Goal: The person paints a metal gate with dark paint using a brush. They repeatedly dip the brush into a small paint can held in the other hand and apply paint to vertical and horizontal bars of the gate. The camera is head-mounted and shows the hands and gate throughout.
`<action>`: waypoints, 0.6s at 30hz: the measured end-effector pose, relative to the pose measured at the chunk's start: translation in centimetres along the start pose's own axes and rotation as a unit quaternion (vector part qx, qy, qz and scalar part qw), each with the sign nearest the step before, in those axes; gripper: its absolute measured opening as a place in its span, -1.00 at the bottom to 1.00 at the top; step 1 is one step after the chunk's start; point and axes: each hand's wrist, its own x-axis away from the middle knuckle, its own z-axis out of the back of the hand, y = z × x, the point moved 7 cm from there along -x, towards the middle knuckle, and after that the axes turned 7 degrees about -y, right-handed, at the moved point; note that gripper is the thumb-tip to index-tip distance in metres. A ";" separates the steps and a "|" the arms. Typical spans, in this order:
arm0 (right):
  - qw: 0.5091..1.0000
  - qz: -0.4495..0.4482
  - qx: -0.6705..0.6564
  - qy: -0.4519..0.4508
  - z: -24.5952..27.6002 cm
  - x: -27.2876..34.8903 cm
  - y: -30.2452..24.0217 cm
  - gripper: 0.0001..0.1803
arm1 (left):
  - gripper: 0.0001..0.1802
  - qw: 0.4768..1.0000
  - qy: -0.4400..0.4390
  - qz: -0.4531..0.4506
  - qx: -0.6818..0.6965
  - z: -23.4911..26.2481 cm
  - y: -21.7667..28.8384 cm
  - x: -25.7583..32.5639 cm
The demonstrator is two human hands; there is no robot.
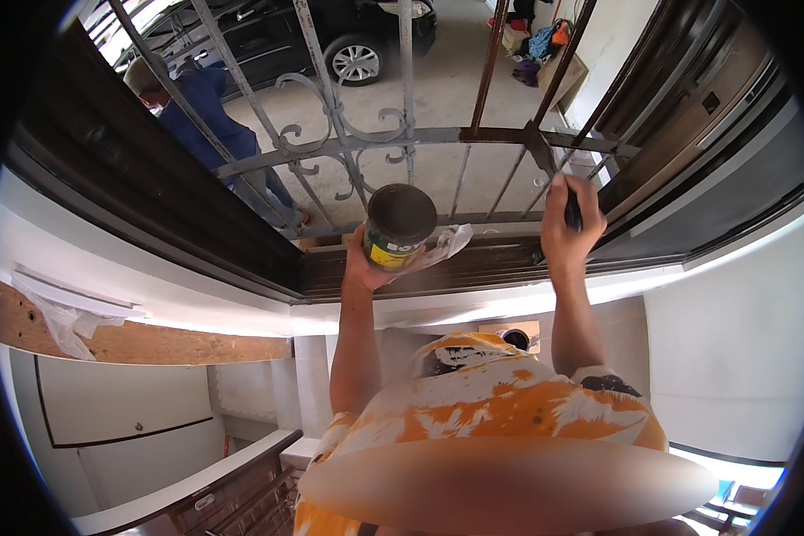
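Fingers of your left hand [366, 268] grasp a paint can [402, 221] in the head view; your right hand [570, 234] grips a paintbrush [542, 154]. White lettering marks the can's yellow-and-green label [389, 257]. Beyond the dark window track [500, 259], a grey-and-brown metal grille [438, 136] fronts a black car [277, 37]. Your left fingers hug the can's side; the paintbrush extends from your right ones to the grille.

Daylight comes from beyond the grille [438, 136], where the concrete floor [460, 89] looks bright. The dark window frame [152, 170] is dim, and the white ledge [473, 302] shows glare. Straight edges bend strongly toward the black round border. At the bottom, one wide oval patch [509, 484] is blurred completely.
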 end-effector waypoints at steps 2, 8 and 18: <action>0.995 0.084 0.047 0.023 -0.4 1.6 0.5 -0.93 | -0.20 1.000 0.014 -0.005 -0.008 0.1 0.1 0.0; 0.997 0.030 -0.059 0.039 -1.9 3.8 3.6 -0.89 | -0.19 1.000 -0.001 -0.016 -0.020 -0.3 0.1 0.0; 0.995 0.090 0.027 -0.025 -1.7 0.4 -2.3 -0.86 | -0.25 0.999 -0.030 0.029 -0.005 1.4 -0.6 0.3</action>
